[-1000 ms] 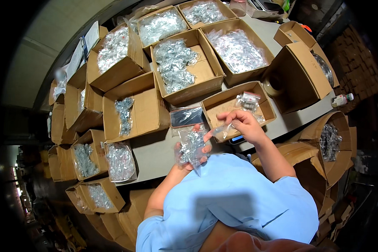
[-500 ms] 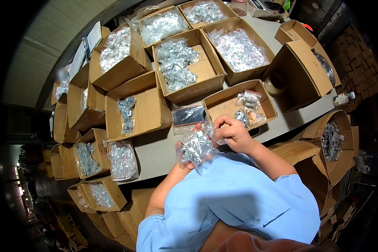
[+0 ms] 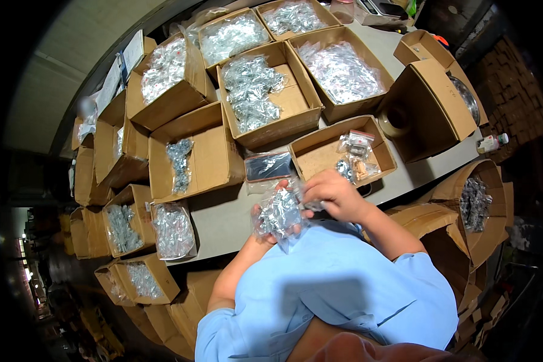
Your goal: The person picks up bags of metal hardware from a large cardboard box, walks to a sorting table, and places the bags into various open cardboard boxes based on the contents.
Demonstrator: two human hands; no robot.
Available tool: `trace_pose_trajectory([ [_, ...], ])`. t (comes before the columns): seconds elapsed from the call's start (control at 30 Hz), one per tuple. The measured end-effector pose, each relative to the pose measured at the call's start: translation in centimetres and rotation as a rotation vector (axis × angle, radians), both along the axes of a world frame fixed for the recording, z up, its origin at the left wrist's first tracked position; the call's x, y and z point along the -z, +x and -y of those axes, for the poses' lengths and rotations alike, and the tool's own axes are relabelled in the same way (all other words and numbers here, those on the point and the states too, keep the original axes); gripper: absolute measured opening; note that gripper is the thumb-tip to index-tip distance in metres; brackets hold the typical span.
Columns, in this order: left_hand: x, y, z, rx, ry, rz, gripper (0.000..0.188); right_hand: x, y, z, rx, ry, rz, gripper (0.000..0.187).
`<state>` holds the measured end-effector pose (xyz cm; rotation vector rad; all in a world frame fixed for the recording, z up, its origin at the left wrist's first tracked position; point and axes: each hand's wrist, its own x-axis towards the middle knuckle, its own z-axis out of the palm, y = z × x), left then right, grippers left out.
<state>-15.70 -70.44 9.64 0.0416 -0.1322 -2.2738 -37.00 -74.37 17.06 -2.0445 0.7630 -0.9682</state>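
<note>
A clear plastic bag (image 3: pixel 279 212) of small silvery metal parts lies across my left hand (image 3: pixel 263 229) in front of my chest. My left fingers wrap round it from below and behind, and the bag hides much of the palm. At the bag's right side, my right hand (image 3: pixel 338 196) is closed, its fingertips pinching crumpled clear plastic at the bag's edge. Just beyond the hands, a dark phone-like slab (image 3: pixel 268 166) rests on the table. A shallow carton (image 3: pixel 311 154) behind my right hand holds small bags of metal and tan pieces.
Cartons of bagged metal parts crowd the grey table (image 3: pixel 214 224), among them a half-filled carton (image 3: pixel 208 142) with one row of bags. A tall open carton (image 3: pixel 443 99) stands on the right, near a small bottle (image 3: pixel 492 142). More cartons (image 3: pixel 163 279) sit lower left.
My right hand has shifted slightly left and down, closer against the bag, with its fingers more curled over. My left hand still supports the bag.
</note>
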Motion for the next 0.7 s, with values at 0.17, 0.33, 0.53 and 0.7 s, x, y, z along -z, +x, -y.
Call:
trace_pose_trajectory([
  [0.17,-0.2,0.1,-0.3,-0.029,0.101,0.046,0.077,-0.8,0.6,-1.0,-0.209,0.374,0.072,0.045],
  [0.33,-0.9,-0.1,0.1,-0.017,0.021,-0.12,0.068,2.6,-5.4,4.8,0.554,-0.078,-0.46,0.038],
  [0.53,-1.3,-0.5,0.4,-0.002,-0.011,-0.077,0.072,4.1,-9.2,7.1,0.657,0.222,-0.905,0.009],
  [0.7,-0.6,-0.3,0.4,0.008,0.012,-0.076,0.08,1.4,-8.2,5.9,0.726,0.173,-0.304,0.01],
])
